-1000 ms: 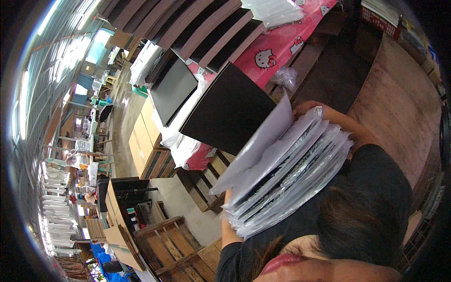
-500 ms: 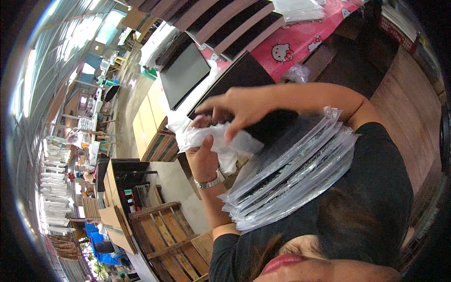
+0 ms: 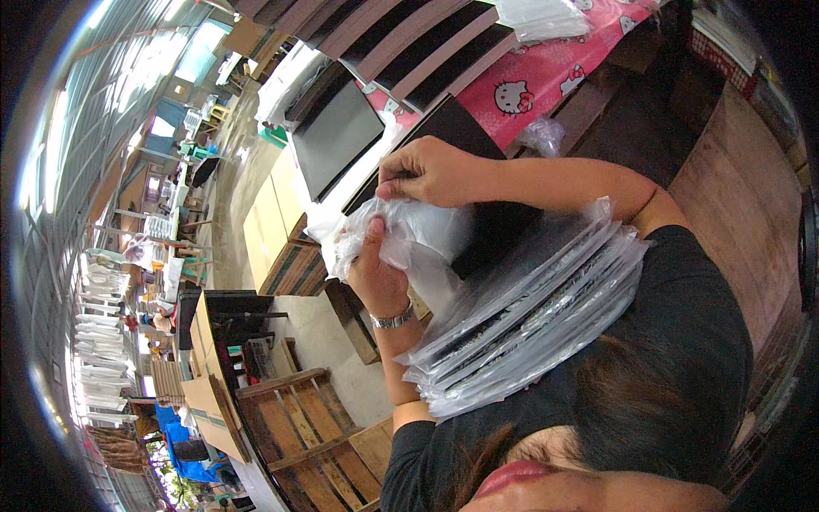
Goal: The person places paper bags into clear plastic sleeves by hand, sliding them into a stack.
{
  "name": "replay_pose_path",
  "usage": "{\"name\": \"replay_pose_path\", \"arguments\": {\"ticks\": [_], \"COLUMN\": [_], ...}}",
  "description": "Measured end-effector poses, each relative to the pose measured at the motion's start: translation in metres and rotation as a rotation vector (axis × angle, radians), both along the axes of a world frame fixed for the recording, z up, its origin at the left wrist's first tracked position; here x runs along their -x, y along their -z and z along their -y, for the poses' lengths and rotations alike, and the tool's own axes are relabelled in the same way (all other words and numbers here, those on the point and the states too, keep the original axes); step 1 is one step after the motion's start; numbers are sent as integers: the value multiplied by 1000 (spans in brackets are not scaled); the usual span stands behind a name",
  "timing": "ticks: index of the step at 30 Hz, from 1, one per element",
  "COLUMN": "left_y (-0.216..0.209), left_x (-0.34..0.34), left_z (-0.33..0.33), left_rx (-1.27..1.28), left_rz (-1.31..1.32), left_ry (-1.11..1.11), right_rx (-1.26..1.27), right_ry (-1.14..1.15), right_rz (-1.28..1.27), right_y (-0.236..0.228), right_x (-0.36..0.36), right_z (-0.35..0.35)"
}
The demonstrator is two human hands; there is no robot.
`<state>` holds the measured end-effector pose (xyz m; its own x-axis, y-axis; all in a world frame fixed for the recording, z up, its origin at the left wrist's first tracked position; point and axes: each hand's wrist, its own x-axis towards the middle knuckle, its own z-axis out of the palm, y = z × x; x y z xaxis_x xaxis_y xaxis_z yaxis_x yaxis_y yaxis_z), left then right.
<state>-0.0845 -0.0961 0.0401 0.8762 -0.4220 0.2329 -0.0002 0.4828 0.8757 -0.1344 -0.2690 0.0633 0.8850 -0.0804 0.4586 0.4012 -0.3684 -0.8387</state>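
My left hand (image 3: 378, 271), with a metal-band watch at its wrist, is closed on crumpled thin white plastic film (image 3: 418, 243), thumb on top. Just above it, my right hand (image 3: 422, 173) pinches the upper edge of the same film, fingers curled together. The film hangs between both hands in loose folds. Behind the hands lies a black flat panel (image 3: 456, 128), partly hidden by my right forearm. Close to my chest stands a stack of clear plastic sleeves (image 3: 529, 316); dark material shows through them.
Dark and brownish panels (image 3: 401, 43) are lined up at the top on a pink patterned cloth (image 3: 512, 107). A dark grey panel (image 3: 339, 141) lies left of them. Cardboard boxes (image 3: 277, 209) stand to the left, and a wooden pallet (image 3: 299, 427) lies below.
My right hand, which was spread over the film, has drawn its fingers into a pinch and risen slightly. The film is now stretched and hangs lower between the hands. My left hand shifted right.
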Motion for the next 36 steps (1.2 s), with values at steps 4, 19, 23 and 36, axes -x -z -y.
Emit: {"name": "replay_pose_path", "arguments": {"ticks": [4,19,23,36], "left_y": [-2,-10,4,2], "left_x": [-3,4,5,10], "left_z": [2,8,11,3], "left_rx": [-10,-265,-290,-180], "left_rz": [61,324,213,99], "left_ry": [-124,-182,-84,-24], "right_rx": [34,17,-497,-473], "right_ry": [102,219,-29,-84], "right_rz": [178,348,102,31], "right_y": [5,13,15,19], "right_x": [-4,-14,-13,-1], "right_z": [1,16,20,2]}}
